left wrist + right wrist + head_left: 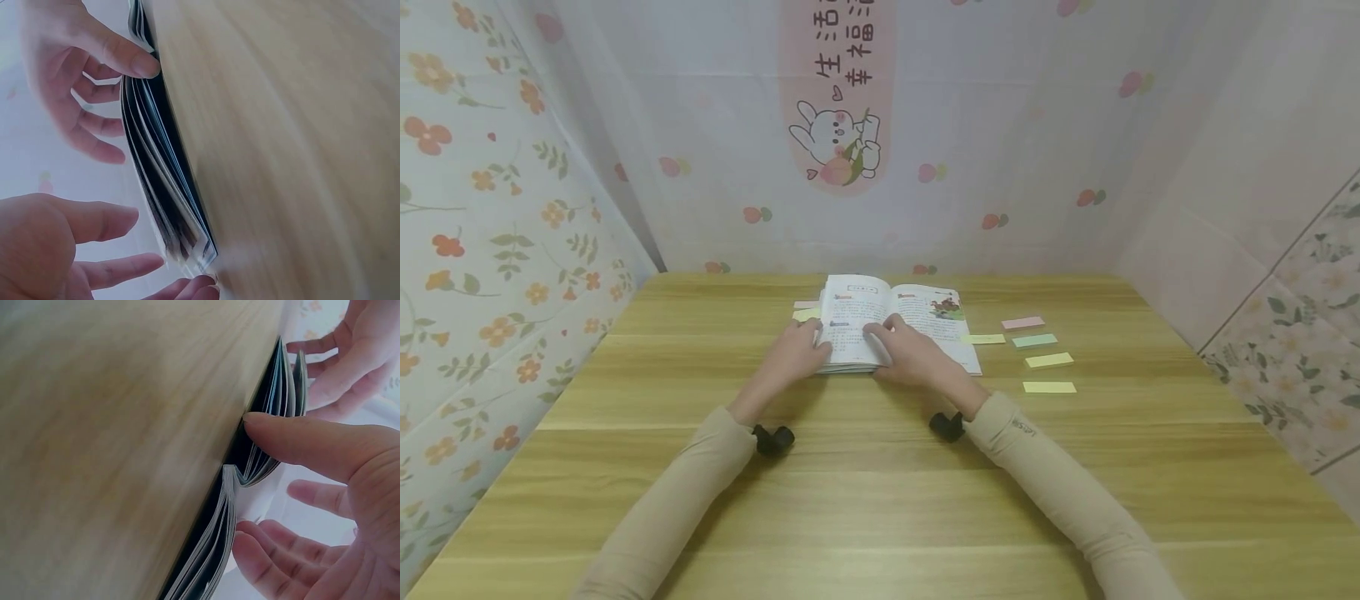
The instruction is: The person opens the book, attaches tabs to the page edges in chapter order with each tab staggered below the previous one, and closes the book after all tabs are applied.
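An open book (921, 310) with printed text and a small colour picture lies on the table. My left hand (799, 350) is at its left edge, fingertips at the lower page corner in the left wrist view, thumb extended over the page side. My right hand (913, 354) reaches over the lower middle, near the spine. Its straight thumb (300, 437) touches the bottom page edges, with the other fingers loosely bent above the pages. A yellow sticky tab (985, 339) juts from the book's right edge. Another yellow tab (807, 315) and a pink tab (807, 305) show at the left.
Right of the book, a pink strip (1022, 322), a green strip (1034, 341), a yellow strip (1049, 360) and a lower yellow strip (1049, 387) lie on the wooden table (865, 500). A patterned curtain (1000, 150) hangs behind the table.
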A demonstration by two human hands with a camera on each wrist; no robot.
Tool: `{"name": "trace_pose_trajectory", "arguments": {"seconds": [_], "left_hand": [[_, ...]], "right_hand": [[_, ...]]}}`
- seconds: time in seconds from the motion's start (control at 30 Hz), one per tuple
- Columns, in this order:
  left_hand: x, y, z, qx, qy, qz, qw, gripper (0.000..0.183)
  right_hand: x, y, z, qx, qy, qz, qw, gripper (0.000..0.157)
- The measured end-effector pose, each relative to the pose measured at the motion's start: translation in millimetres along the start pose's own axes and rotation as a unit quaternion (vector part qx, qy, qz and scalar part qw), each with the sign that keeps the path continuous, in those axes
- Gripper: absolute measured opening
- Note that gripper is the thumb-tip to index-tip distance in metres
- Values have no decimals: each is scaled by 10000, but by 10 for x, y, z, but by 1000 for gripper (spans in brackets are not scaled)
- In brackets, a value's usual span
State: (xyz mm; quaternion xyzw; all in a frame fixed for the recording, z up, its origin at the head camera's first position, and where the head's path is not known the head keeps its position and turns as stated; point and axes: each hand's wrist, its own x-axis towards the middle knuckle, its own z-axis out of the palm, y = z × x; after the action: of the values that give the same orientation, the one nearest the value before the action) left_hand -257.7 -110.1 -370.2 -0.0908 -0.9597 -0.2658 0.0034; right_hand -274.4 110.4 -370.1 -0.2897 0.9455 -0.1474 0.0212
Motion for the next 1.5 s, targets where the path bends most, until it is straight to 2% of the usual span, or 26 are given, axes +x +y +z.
{"name": "trace_pose_trajectory", "arguments": {"seconds": [0.13, 0.4, 0.53, 0.73, 0.93, 1.07, 1.27, 1.5], "left_hand": [[-5, -42, -11, -88, -69, 7, 9999, 51], [-2, -85, -26, -308, -220, -73, 9993, 25], [-10, -88, -31, -431, -232, -112, 9987, 30], [-1, -97, -24, -1007, -220, -57, 9947, 31], [6, -93, -35, -1278, 79, -247, 9915, 30], [25, -70, -57, -1595, 317, -334, 9861, 37], [-10, 47, -140, -2111, 790, -136, 9742, 42], [-43, 143, -135, -2482, 1369, 260, 9586, 42]], "right_hand": [[13, -13, 6, -55, 25, -60, 10000, 71], [15, -29, -5, -163, 135, -369, 9991, 59], [16, -25, -16, -214, 163, -445, 9986, 55], [9, -5, -23, -189, 163, -513, 9984, 50], [7, 2, -18, -160, 184, -578, 9980, 48], [15, 3, -17, -163, 196, -606, 9978, 49], [19, 18, -22, 241, 264, -748, 9966, 52], [21, -2, -44, 1016, 139, -825, 9913, 56]]}}
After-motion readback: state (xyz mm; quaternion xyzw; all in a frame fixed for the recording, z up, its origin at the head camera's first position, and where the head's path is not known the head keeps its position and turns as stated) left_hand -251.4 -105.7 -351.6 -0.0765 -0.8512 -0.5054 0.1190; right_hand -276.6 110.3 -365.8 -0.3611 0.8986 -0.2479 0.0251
